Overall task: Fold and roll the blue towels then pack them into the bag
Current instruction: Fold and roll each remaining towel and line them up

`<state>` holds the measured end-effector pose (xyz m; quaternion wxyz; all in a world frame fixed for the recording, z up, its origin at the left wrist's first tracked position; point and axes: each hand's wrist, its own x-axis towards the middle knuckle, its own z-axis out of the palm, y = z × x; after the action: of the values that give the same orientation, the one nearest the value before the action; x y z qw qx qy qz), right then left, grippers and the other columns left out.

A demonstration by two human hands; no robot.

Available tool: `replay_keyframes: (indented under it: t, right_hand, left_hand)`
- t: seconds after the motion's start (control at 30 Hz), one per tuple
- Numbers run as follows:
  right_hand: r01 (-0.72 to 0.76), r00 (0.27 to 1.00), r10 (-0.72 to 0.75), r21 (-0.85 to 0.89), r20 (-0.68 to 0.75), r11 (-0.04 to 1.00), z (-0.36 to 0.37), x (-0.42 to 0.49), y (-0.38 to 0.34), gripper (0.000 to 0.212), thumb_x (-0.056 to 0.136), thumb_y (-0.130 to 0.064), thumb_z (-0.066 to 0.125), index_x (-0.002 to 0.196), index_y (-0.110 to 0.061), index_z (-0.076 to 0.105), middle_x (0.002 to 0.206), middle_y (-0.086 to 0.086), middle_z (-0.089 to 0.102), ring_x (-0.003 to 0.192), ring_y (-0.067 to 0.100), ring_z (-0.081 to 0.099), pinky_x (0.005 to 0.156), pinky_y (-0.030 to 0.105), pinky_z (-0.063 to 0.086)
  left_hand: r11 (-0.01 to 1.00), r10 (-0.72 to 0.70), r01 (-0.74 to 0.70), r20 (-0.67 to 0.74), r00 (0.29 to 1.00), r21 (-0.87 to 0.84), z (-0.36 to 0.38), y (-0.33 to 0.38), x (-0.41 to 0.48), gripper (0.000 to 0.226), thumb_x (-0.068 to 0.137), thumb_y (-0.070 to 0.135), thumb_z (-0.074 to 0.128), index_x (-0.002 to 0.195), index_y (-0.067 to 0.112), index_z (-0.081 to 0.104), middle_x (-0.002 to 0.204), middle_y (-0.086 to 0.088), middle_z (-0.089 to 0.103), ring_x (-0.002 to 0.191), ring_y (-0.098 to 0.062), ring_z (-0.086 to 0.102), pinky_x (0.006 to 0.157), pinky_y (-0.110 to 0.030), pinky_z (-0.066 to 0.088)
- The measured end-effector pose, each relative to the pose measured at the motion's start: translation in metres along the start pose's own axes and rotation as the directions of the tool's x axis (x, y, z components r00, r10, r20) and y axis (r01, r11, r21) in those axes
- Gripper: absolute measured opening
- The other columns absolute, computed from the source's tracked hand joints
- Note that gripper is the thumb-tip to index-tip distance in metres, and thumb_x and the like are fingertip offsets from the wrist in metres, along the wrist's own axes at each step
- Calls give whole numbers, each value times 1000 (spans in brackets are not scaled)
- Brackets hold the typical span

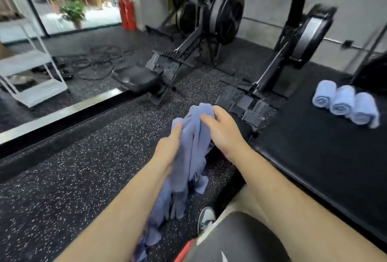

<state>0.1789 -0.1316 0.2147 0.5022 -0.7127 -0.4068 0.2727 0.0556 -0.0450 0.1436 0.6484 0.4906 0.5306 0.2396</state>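
Note:
A crumpled blue towel (189, 157) hangs in front of me above the speckled floor, its lower part trailing down past my left forearm. My left hand (169, 146) holds it from the left side near the top. My right hand (222, 130) grips its upper edge from the right, fingers curled into the cloth. Three rolled blue towels (345, 102) lie side by side on the black padded platform (310, 148) at the right. No bag is in view.
Two rowing machines (188, 56) (278, 73) stand ahead on the speckled rubber floor (83, 178). A white step stool (29, 67) and loose cables lie at the left by a glass wall. My knee and shoe (206, 218) are at the bottom.

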Motion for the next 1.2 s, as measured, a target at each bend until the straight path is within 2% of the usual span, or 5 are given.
replay_keyframes:
  t: [0.1,0.27,0.5,0.97,1.2]
  right_hand:
    - [48,993,-42,56,-111,997,-62,-8,-28,21,100,-24,53,107,-5,61,95,3,60,82,11,53,71,30,40]
    - [115,952,-78,108,-295,988,-164,-37,-62,14,102,-20,53,108,-14,64,96,-8,65,81,-1,59,66,15,45]
    - [149,850,-28,189,-526,971,-281,-84,-81,17,96,-31,61,94,-15,58,89,-3,61,81,13,58,68,27,45]
    - [82,705,-51,11,-707,997,-394,-161,-33,18,91,-9,64,107,-14,58,101,-1,67,87,4,64,72,19,50]
    - [72,663,-13,46,-749,996,-412,-170,-37,25,102,-23,52,86,-8,66,82,-8,68,76,3,61,66,15,48]
  left_hand:
    - [989,58,-34,168,984,-144,39,47,-17,66,77,75,65,108,17,75,82,-1,66,70,-17,58,62,-28,45]
    - [942,329,-270,390,860,-198,121,133,-66,26,99,33,60,77,21,71,77,0,69,74,-18,62,64,-29,49]
    - [797,577,-589,453,680,-130,245,201,-150,29,89,41,70,77,17,61,68,3,57,64,-13,52,59,-27,40]
    - [972,204,-224,756,622,-78,375,180,-210,12,90,13,74,99,6,73,89,-9,72,67,-18,67,57,-25,53]
    - [949,261,-312,671,694,-47,386,183,-206,14,90,15,71,78,13,62,58,2,55,40,-7,48,46,-19,43]
